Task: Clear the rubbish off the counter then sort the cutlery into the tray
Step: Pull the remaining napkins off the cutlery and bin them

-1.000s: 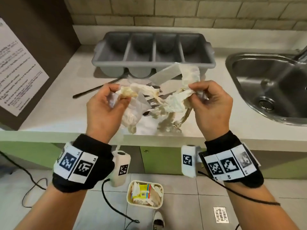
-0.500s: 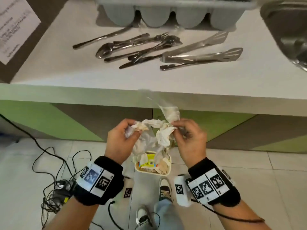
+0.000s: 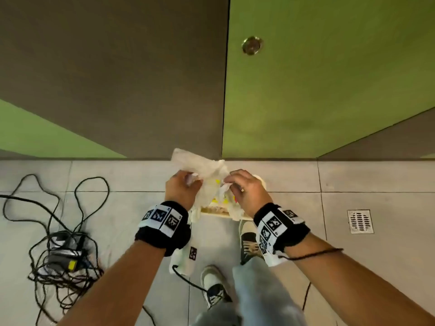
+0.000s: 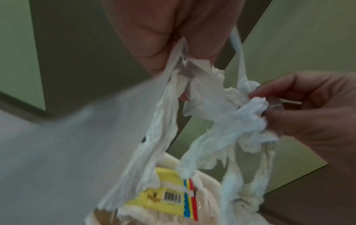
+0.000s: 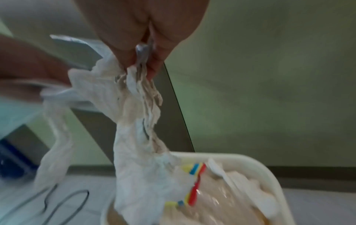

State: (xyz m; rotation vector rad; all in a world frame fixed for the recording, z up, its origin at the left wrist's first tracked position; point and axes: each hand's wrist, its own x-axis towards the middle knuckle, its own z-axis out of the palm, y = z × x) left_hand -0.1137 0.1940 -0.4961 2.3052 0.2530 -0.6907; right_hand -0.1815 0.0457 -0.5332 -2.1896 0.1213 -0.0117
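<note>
A crumpled white tissue wad (image 3: 203, 171) hangs between both hands just above a cream rubbish bin (image 3: 261, 181) on the floor. My left hand (image 3: 188, 182) pinches its left part, seen close up as left hand (image 4: 185, 50) on the tissue (image 4: 204, 106). My right hand (image 3: 229, 184) pinches the right part; in the right wrist view the right hand (image 5: 142, 64) grips stained tissue (image 5: 138, 137) with something small, shiny and grey between the fingers. The bin (image 5: 250, 158) holds a yellow wrapper (image 4: 169, 197) and paper. Counter, cutlery and tray are out of view.
Green and brown cabinet doors (image 3: 306, 90) rise behind the bin, with a round metal lock (image 3: 252, 45). Tangled black cables (image 3: 58, 243) lie on the tiles at left. A floor drain (image 3: 360, 221) sits at right. My shoes (image 3: 215, 288) stand just behind the bin.
Both hands have carried the tissue down from above the counter to just over the bin. The head view has tilted down, so the counter and cutlery have left the frame.
</note>
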